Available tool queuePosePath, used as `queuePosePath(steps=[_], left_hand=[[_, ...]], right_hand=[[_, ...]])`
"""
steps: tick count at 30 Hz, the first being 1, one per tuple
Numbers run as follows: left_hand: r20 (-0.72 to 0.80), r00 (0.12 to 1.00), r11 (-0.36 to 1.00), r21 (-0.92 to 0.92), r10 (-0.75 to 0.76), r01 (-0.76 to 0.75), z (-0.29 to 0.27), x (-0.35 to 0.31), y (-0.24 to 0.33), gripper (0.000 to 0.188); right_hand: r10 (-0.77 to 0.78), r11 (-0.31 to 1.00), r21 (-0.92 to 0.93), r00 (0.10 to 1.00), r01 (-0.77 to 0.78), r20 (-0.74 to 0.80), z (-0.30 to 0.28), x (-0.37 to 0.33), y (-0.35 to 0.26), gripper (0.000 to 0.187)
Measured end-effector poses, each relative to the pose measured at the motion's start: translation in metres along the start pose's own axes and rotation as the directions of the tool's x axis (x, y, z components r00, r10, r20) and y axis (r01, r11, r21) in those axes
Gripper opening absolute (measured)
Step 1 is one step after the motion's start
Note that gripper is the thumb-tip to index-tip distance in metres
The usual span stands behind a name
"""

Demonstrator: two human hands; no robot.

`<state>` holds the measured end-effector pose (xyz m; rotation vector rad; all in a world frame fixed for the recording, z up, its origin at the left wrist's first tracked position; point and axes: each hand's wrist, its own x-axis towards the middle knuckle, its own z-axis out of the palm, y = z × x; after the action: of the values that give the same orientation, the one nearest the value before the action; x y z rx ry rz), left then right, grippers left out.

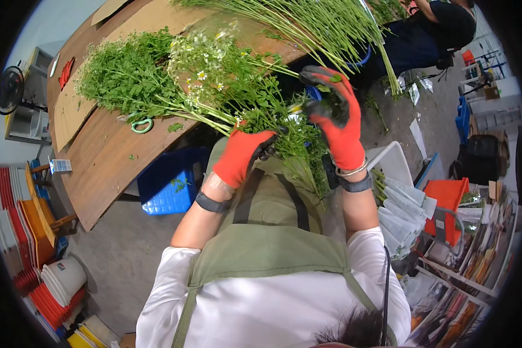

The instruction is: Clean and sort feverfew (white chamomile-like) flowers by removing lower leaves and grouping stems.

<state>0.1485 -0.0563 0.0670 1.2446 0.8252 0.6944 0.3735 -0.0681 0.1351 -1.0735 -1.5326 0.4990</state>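
My left hand (242, 152), in a red glove with dark palm and fingers, is closed around the stems of a leafy green bunch (298, 145) in front of my apron. My right hand (341, 113), gloved the same way, is raised at the right of that bunch. Its thumb and fingers are curved and apart, with small leaves near the fingertips. Beyond my left hand, daisy-like white flowers with yellow centres (202, 76) lie over the table edge. Beside them rests a bushy green bunch with tiny pale blooms (119, 78), its pale stems pointing toward my left hand.
Green-handled scissors (142, 125) lie on the wooden table (93, 180). Long bare stems (307, 29) overhang its far right, near another person (446, 32). A blue crate (168, 185) stands beneath the edge. Wrapped bunches (400, 209) and an orange container (445, 209) are at my right.
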Motion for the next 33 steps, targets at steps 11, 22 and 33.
queuePosePath(steps=[11, 22, 33], left_hand=[[0.261, 0.941, 0.529, 0.779, 0.214, -0.336, 0.005, -0.001, -0.011, 0.037], [-0.008, 0.999, 0.990, 0.138, 0.039, -0.037, 0.010, 0.008, -0.010, 0.033], [0.254, 0.835, 0.365, 0.809, 0.488, -0.460, 0.002, 0.003, -0.013, 0.035]], right_hand=[[-0.132, 0.734, -0.569, 0.899, 0.371, 0.417, 0.026, 0.014, -0.001, 0.054], [0.185, 0.970, 0.186, 0.969, -0.154, -0.166, -0.003, 0.028, 0.009, 0.048], [-0.203, 0.710, -0.595, 0.919, 0.376, 0.339, 0.034, 0.009, -0.003, 0.040]])
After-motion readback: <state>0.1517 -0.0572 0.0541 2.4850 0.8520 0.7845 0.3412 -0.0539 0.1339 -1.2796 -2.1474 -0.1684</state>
